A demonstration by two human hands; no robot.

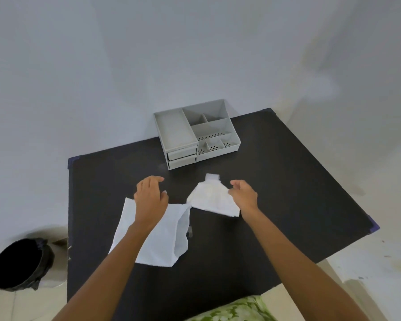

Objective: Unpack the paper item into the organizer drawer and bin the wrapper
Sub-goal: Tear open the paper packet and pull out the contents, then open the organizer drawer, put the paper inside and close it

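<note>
Soft, even light fills the room, leaving only faint shadows on the wall (322,77). The wide lens bends the bench (276,181) edges outward. Detail is slightly soft throughout, without glare.

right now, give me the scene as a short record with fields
surface: black table
organizer: grey, at far edge of table, both drawers shut
wrapper: white, flat, open-ended, partly under the left forearm
paper item: white, folded, out of the wrapper, right of it
left hand: open above the wrapper
right hand: open, at the paper item's right edge
bin: black-lined, on the floor left of the table
</note>
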